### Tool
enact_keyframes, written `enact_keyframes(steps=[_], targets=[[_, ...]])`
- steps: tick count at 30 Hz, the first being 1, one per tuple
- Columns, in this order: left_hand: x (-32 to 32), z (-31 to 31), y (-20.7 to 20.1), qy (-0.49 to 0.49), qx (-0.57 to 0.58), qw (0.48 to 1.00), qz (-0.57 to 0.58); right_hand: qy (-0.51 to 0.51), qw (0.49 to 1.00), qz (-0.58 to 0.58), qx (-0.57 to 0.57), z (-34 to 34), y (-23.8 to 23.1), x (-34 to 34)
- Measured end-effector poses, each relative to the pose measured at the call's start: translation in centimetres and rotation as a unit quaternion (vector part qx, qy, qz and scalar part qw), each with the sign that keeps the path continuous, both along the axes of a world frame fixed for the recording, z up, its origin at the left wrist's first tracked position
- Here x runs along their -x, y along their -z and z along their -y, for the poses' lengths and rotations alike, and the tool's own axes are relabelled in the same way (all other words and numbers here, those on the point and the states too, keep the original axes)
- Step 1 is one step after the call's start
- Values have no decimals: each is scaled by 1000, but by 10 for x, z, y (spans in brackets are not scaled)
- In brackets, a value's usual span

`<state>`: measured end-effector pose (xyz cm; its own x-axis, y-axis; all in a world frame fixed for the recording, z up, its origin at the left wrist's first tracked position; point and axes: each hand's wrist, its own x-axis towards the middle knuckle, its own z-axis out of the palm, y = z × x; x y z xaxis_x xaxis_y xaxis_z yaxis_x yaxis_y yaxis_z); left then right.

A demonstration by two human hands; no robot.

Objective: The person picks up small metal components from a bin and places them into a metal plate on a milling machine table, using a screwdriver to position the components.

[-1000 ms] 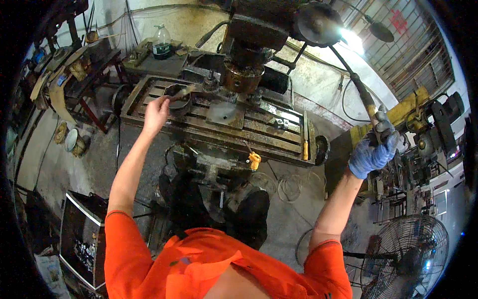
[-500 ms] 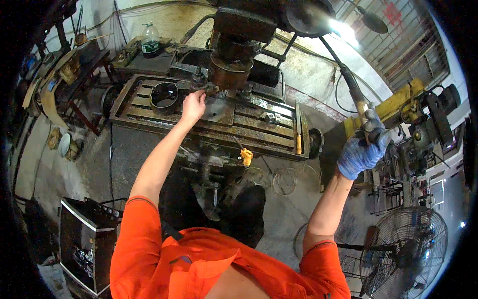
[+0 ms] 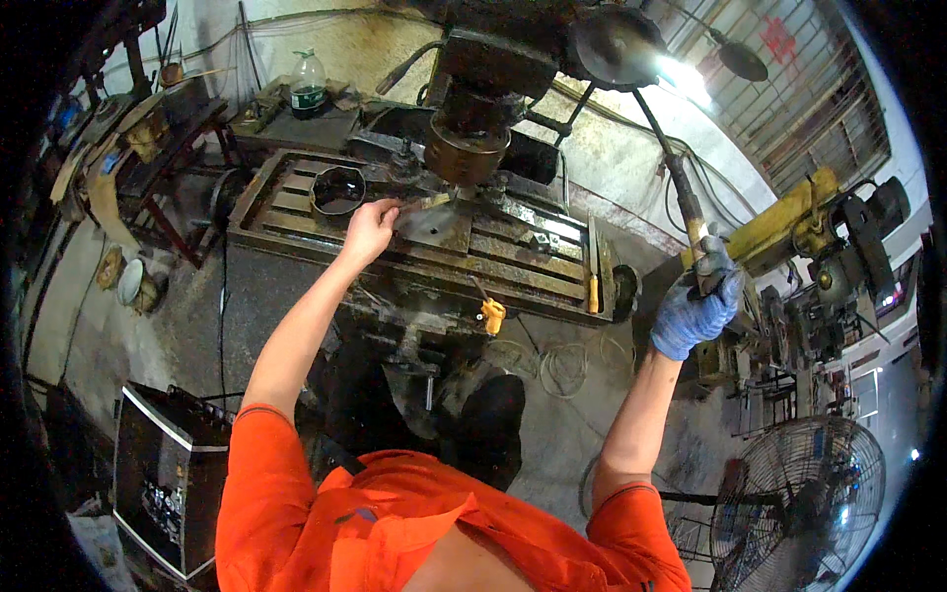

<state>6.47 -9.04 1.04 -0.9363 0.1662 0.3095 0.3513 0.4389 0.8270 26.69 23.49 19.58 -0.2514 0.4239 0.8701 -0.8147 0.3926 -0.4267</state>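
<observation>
Above the slotted machine table (image 3: 552, 279), my bare left hand (image 3: 369, 233) pinches a small tan strip that looks like a brush (image 3: 430, 201). Its far end reaches under the dark machine spindle (image 3: 466, 148), close to a flat plate (image 3: 434, 233) on the table. Whether it touches the plate I cannot tell. A round black tin (image 3: 337, 190) with dark contents stands just beyond that hand. On the right, my right hand (image 3: 696, 308), in a blue-grey glove, is wrapped round the grip of a long machine lever (image 3: 683, 187).
A yellow-handled tool (image 3: 594, 292) lies along the table's right end. Something yellow (image 3: 491, 314) hangs at its front edge. A lamp (image 3: 619, 47) sits beside the machine head. A large fan (image 3: 801, 498) stands lower right, a black open box (image 3: 163, 474) lower left.
My left hand has drawn back a little, left and toward me, with the brush-like strip. My gloved right hand and the lever have swung slightly left. The view has shifted a little.
</observation>
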Motion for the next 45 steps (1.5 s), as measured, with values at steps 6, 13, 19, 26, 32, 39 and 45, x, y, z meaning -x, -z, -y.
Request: enact_keyframes(steps=[6,13,19,26,32,39,45], targets=[[-14,20,-5,7,-11,1000,13,19,1000,4,23,5,10,2],[-14,16,2,44,-81,995,32,31,999,5,-3,2,21,4],[-19,4,-3,58,-66,995,43,53,998,7,-22,10,23,6],[-22,-6,-1,43,-48,997,42,-6,999,-15,-31,-2,14,2],[-24,-15,-9,63,-13,997,44,21,999,15,24,2,0,-3],[-13,-20,6,54,-36,998,21,82,996,43,10,3,-12,-5],[-7,-28,6,50,-29,998,21,67,992,-45,-100,-15,-32,7]])
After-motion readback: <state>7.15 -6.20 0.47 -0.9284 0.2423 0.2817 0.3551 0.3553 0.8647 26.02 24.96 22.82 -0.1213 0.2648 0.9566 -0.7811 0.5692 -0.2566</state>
